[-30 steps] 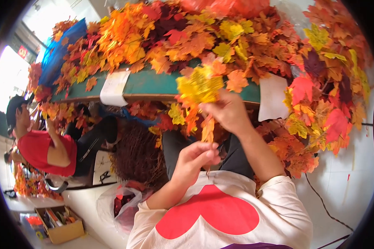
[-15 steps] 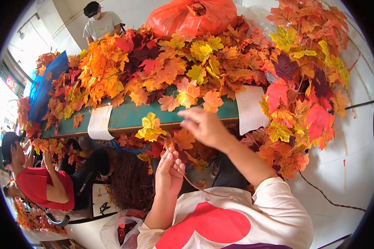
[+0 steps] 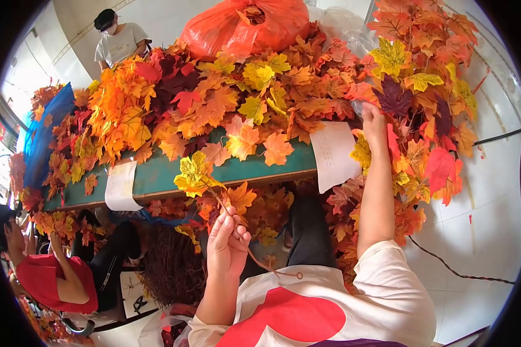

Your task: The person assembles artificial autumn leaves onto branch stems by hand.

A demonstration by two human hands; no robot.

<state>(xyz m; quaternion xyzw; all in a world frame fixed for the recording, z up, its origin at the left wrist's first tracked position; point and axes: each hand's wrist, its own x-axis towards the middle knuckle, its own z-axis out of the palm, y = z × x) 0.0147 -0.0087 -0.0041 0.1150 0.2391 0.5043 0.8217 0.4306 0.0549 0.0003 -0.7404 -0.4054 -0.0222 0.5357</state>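
Note:
My left hand (image 3: 228, 237) is closed around a thin brown artificial stem (image 3: 255, 259), held upright in front of the table edge. A yellow maple leaf (image 3: 194, 173) tops this stem, with an orange leaf (image 3: 241, 196) just beside it. The stem's lower end curves to the right into a small loop over my shirt. My right arm is stretched out, and my right hand (image 3: 374, 124) is at the leaves on the table's right end, beside a dark purple leaf (image 3: 395, 95). Its fingertips are partly lost among the leaves, so I cannot make out whether they grip anything.
A green table (image 3: 214, 173) bears heaped orange, red and yellow leaves, a red plastic bag (image 3: 246, 29) and two paper sheets (image 3: 334, 153). Leafy branches hang at the right. A bundle of brown stems (image 3: 171, 263) stands lower left. A person in red sits left; another is behind.
My right hand has moved from near the held stem out to the leaves at the right. My left hand keeps its grip on the stem. The view has shifted slightly.

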